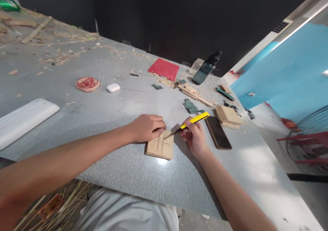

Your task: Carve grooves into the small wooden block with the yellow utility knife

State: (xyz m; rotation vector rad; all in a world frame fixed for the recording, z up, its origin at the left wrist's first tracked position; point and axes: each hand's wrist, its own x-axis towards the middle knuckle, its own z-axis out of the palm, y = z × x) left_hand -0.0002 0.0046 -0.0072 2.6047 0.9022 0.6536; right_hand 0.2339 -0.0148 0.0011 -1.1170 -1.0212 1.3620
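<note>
Left hand: The left hand [146, 127] lies on the far-left edge of the small wood block [160, 145]. Its fingers [157, 130] are curled down and press on the block. It does not wrap around anything.

Right hand: The right hand [194, 137] has its fingers closed around the yellow knife [191, 122]. The thumb and fingers grip the handle near the front.

Knife: The yellow handle points up and away to the right. The dark blade tip points down to the left and meets the far edge of the block, just beside the left fingers.

Wood block: It lies flat on the grey table [143, 179], close to the person and between the two hands. It is pale and square. Thin lines are cut into its top.

Phone: A dark phone [218, 132] lies flat just to the right of the right hand.

Wood pieces: A small stack of wood squares [228, 116] sits past the phone.

Far things: A red sheet [163, 69] and a dark bottle [206, 69] sit near the far edge of the table.

Left side: A round red carved disc [87, 84] and a small white case [113, 87] sit close together. A long white slab [24, 120] lies at the left edge.

Mess: Wood shavings [60, 58] are spread over the far-left part of the table.
</note>
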